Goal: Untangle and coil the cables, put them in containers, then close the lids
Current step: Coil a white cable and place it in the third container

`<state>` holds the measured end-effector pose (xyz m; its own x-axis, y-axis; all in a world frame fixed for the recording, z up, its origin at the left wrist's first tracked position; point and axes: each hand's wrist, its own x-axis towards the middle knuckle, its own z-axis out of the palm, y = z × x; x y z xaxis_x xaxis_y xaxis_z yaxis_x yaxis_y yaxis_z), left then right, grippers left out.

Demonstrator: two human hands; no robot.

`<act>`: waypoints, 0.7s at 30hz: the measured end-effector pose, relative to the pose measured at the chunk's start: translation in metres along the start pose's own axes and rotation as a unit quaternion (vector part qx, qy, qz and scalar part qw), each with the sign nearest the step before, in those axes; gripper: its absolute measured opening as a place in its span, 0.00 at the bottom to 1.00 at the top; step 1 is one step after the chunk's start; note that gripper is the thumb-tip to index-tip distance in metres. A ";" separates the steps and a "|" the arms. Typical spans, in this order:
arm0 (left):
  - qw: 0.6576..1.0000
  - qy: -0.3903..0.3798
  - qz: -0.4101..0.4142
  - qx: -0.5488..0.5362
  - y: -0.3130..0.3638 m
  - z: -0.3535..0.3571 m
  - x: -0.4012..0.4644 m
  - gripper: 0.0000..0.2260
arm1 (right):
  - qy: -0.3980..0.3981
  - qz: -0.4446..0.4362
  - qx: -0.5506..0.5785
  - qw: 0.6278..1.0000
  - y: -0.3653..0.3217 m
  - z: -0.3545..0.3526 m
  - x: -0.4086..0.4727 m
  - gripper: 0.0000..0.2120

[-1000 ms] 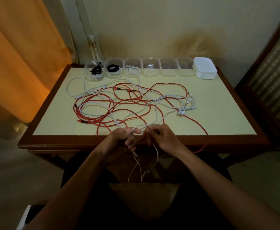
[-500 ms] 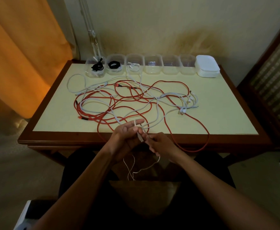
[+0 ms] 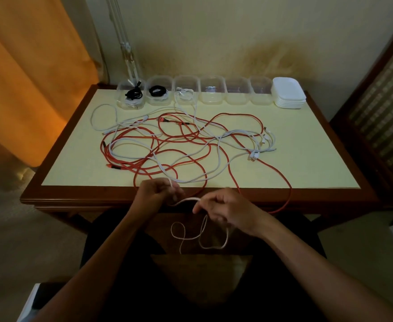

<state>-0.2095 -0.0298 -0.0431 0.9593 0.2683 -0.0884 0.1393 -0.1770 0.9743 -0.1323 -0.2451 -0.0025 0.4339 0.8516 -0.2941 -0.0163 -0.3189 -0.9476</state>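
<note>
Head view: left hand (image 3: 157, 193) and right hand (image 3: 223, 209) both pinch a white cable (image 3: 186, 201) at the table's (image 3: 307, 159) near edge, slack looping below btwn the arms. Red/white tangle (image 3: 179, 145) lies mid-table; containers (image 3: 211, 92) line the far edge, w/ stacked lids (image 3: 288, 94) at right.

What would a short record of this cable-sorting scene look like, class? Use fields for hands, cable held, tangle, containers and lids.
left hand: grips the white cable at the table's near edge
right hand: pinches the same cable
white cable: spans both hands, loops hanging below
tangle: red and white cables on the table
containers: six open tubs along the far edge, three holding cables
lids: stacked at the row's right end
</note>
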 end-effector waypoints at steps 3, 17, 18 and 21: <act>0.993 -0.115 0.006 0.038 -0.004 0.011 -0.001 0.08 | 0.061 -0.012 0.051 0.997 -0.007 -0.007 0.009 0.13; 0.950 -0.170 -0.121 -0.231 0.001 0.031 -0.010 0.16 | 0.161 0.006 0.130 0.978 -0.002 -0.012 0.023 0.15; 0.952 -0.181 -0.113 -0.221 0.002 0.032 -0.010 0.15 | 0.163 0.005 0.127 0.978 -0.001 -0.012 0.023 0.15; 0.952 -0.194 -0.089 -0.220 0.008 0.032 -0.012 0.12 | 0.180 -0.002 0.116 0.977 0.002 -0.010 0.025 0.15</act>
<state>-0.2125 -0.0645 -0.0410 0.9604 -0.1289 -0.2470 0.2739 0.2753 0.9215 -0.1120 -0.2288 -0.0109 0.7223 0.6381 -0.2669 -0.1999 -0.1768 -0.9637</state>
